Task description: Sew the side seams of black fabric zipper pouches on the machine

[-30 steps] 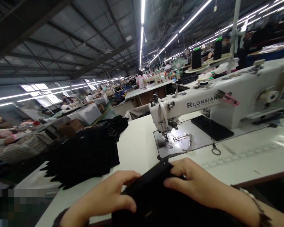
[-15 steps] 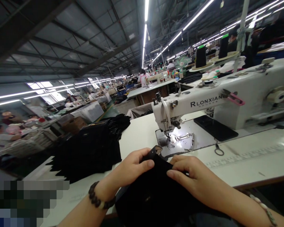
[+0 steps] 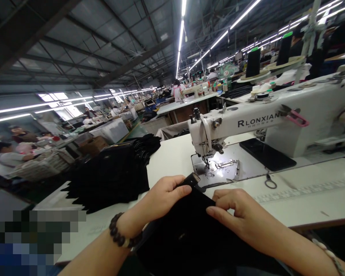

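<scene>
A piece of black fabric [image 3: 189,226] lies over the near edge of the white table [image 3: 172,161], its far corner reaching toward the needle plate. My left hand [image 3: 161,199], with a bead bracelet on the wrist, pinches the fabric's upper left edge with closed fingers. My right hand [image 3: 235,214] rests on the fabric's right side, fingers curled and pressing it down. Just beyond stands a white RLONXIAN sewing machine [image 3: 247,122], its lit needle area [image 3: 209,163] a short way past the fabric's tip.
A pile of black fabric pieces [image 3: 115,172] lies on the table's left. A small ring-handled snip [image 3: 270,182] and a dark pad [image 3: 267,153] sit on the machine bed. Black thread cones [image 3: 253,61] stand behind. Other workers sit at far tables.
My left hand has moved up from the fabric's near left onto its upper edge and pinched it. The fabric's corner has shifted closer to the needle. The view has tilted slightly.
</scene>
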A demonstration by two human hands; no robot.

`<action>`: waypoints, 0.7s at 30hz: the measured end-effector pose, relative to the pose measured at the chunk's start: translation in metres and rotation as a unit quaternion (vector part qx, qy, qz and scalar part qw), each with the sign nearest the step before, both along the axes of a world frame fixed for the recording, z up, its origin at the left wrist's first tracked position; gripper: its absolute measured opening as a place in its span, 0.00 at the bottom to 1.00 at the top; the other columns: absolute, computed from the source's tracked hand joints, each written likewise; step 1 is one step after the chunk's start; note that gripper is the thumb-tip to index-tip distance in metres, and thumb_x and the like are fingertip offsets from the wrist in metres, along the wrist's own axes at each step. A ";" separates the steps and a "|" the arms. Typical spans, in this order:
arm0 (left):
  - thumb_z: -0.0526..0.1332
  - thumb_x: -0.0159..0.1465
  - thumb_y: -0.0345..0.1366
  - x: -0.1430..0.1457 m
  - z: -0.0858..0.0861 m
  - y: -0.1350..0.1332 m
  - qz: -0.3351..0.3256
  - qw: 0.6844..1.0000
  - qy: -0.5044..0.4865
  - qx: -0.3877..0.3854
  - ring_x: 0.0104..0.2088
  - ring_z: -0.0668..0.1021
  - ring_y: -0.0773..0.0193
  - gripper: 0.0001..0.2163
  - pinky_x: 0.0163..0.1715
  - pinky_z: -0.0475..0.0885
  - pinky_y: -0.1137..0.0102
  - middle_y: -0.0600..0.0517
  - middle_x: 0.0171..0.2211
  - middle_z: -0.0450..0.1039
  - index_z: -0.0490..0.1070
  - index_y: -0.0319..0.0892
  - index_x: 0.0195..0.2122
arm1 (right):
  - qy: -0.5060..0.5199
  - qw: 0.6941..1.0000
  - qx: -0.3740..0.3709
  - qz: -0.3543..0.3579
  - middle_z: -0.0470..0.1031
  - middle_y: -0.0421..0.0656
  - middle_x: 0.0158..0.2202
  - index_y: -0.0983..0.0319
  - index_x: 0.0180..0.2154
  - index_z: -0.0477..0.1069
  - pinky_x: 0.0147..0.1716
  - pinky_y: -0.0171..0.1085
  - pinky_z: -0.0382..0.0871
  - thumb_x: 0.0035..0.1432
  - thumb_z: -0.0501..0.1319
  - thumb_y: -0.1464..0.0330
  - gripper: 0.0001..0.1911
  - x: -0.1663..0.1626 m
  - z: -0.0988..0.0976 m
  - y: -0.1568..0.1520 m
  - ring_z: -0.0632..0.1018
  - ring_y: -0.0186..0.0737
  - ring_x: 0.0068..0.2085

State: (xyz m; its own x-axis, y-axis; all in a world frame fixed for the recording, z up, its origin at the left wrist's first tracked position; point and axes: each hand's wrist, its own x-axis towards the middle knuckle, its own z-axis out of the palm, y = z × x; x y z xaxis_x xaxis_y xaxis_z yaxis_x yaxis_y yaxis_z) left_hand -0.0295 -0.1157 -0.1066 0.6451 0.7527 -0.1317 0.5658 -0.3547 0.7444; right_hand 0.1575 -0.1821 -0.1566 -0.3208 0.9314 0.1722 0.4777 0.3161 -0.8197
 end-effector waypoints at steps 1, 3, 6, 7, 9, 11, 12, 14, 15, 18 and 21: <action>0.52 0.61 0.41 0.000 0.000 0.000 0.002 1.000 -0.005 -0.012 0.30 0.69 0.65 0.13 0.30 0.64 0.74 0.53 0.28 0.67 0.69 0.36 0.34 | -0.001 1.000 0.003 -0.002 0.60 0.37 0.20 0.62 0.15 0.52 0.22 0.33 0.52 0.57 0.53 0.66 0.20 0.000 0.000 0.000 0.63 0.30 0.22; 0.52 0.60 0.41 -0.001 -0.001 0.001 0.005 0.999 -0.010 -0.030 0.30 0.69 0.65 0.13 0.29 0.64 0.74 0.52 0.28 0.68 0.69 0.36 0.34 | -0.004 1.000 0.010 -0.006 0.60 0.37 0.20 0.62 0.15 0.52 0.21 0.33 0.52 0.56 0.52 0.66 0.20 0.000 -0.001 0.001 0.63 0.29 0.22; 0.52 0.59 0.41 -0.003 -0.003 0.002 0.001 0.999 -0.005 -0.033 0.30 0.69 0.64 0.13 0.29 0.65 0.74 0.52 0.29 0.68 0.69 0.36 0.35 | -0.008 1.000 0.019 -0.011 0.58 0.36 0.19 0.62 0.14 0.51 0.21 0.33 0.51 0.56 0.52 0.66 0.21 0.000 -0.003 0.001 0.61 0.29 0.21; 0.52 0.59 0.41 -0.003 -0.003 0.002 -0.001 1.000 -0.003 -0.031 0.30 0.69 0.64 0.13 0.29 0.65 0.74 0.52 0.29 0.68 0.69 0.36 0.35 | -0.008 1.000 0.018 -0.012 0.58 0.36 0.18 0.62 0.14 0.51 0.21 0.32 0.51 0.57 0.51 0.65 0.21 0.000 -0.004 0.002 0.61 0.29 0.21; 0.53 0.59 0.40 -0.004 -0.004 0.002 -0.003 1.000 0.001 -0.030 0.30 0.69 0.64 0.13 0.29 0.65 0.74 0.52 0.29 0.68 0.70 0.36 0.35 | -0.003 1.000 0.011 -0.011 0.58 0.36 0.19 0.62 0.15 0.51 0.21 0.32 0.51 0.56 0.51 0.65 0.21 0.001 -0.006 0.002 0.61 0.29 0.21; 0.53 0.59 0.40 -0.003 -0.005 0.002 0.004 1.000 0.002 -0.026 0.29 0.69 0.64 0.13 0.28 0.64 0.74 0.52 0.28 0.68 0.69 0.36 0.34 | 0.003 1.000 0.002 -0.007 0.58 0.36 0.19 0.62 0.15 0.51 0.21 0.32 0.52 0.56 0.52 0.65 0.21 0.001 -0.007 0.002 0.61 0.29 0.21; 0.53 0.59 0.40 -0.003 -0.005 0.002 0.009 1.000 0.002 -0.023 0.29 0.69 0.65 0.12 0.27 0.64 0.75 0.52 0.27 0.67 0.69 0.36 0.33 | 0.006 1.000 0.001 -0.005 0.58 0.36 0.19 0.62 0.15 0.50 0.21 0.32 0.52 0.56 0.51 0.65 0.21 0.001 -0.008 0.002 0.61 0.29 0.21; 0.53 0.58 0.41 -0.002 -0.006 0.001 0.020 1.000 0.002 -0.015 0.27 0.68 0.66 0.12 0.25 0.63 0.75 0.53 0.25 0.66 0.69 0.36 0.31 | 0.007 1.000 0.002 -0.004 0.58 0.36 0.18 0.62 0.14 0.50 0.22 0.32 0.52 0.56 0.51 0.65 0.21 0.000 -0.009 0.003 0.61 0.29 0.21; 0.53 0.59 0.40 -0.001 -0.006 0.001 0.023 1.000 0.001 -0.011 0.27 0.67 0.67 0.12 0.25 0.62 0.76 0.54 0.25 0.65 0.68 0.36 0.30 | 0.005 1.000 0.003 -0.006 0.58 0.36 0.18 0.62 0.14 0.50 0.22 0.32 0.52 0.56 0.51 0.65 0.21 0.000 -0.009 0.003 0.61 0.29 0.21; 0.53 0.59 0.40 -0.001 -0.005 0.001 0.027 1.000 -0.002 0.003 0.26 0.66 0.68 0.11 0.24 0.62 0.76 0.55 0.24 0.64 0.68 0.37 0.28 | -0.001 1.000 -0.003 -0.015 0.58 0.36 0.19 0.62 0.15 0.51 0.21 0.32 0.51 0.56 0.52 0.64 0.20 0.000 -0.008 0.004 0.61 0.30 0.21; 0.54 0.58 0.39 -0.004 -0.003 0.002 0.025 1.000 0.005 0.014 0.26 0.67 0.68 0.10 0.25 0.62 0.76 0.55 0.24 0.65 0.67 0.37 0.28 | 0.025 0.998 -0.053 0.003 0.59 0.36 0.20 0.62 0.17 0.54 0.22 0.32 0.53 0.55 0.53 0.64 0.18 0.004 -0.006 0.004 0.62 0.31 0.23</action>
